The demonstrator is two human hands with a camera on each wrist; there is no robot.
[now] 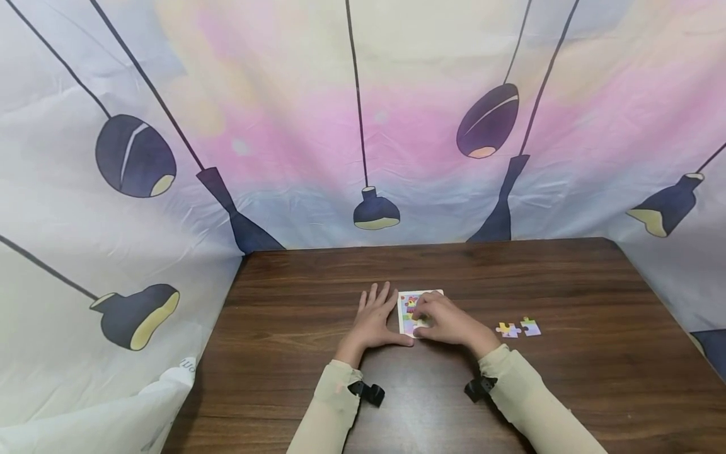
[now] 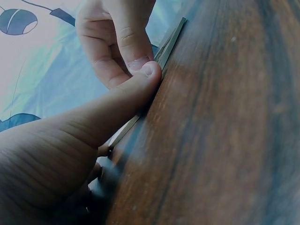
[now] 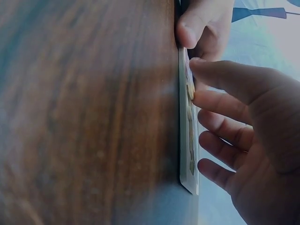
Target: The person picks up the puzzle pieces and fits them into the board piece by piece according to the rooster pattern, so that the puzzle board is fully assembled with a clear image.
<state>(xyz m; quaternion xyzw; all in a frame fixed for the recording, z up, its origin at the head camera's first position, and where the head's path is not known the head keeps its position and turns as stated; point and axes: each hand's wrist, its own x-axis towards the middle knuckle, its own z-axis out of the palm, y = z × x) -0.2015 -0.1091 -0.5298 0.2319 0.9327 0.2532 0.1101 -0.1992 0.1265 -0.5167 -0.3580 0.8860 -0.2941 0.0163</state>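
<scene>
Midway through filling the puzzle board at the middle of the counter. Left hand flat, thumb bracing the board's edge; right hand pressing a piece in with curled fingertips. Next, probably fetching the two loose pieces lying nearby to the right.

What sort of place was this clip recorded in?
Probably a makeshift recording booth, not a lived-in room. A dark wooden table is walled in on three sides by a hung printed curtain with lamp motifs. On the table lie only a puzzle board under both hands and two loose pieces.
</scene>
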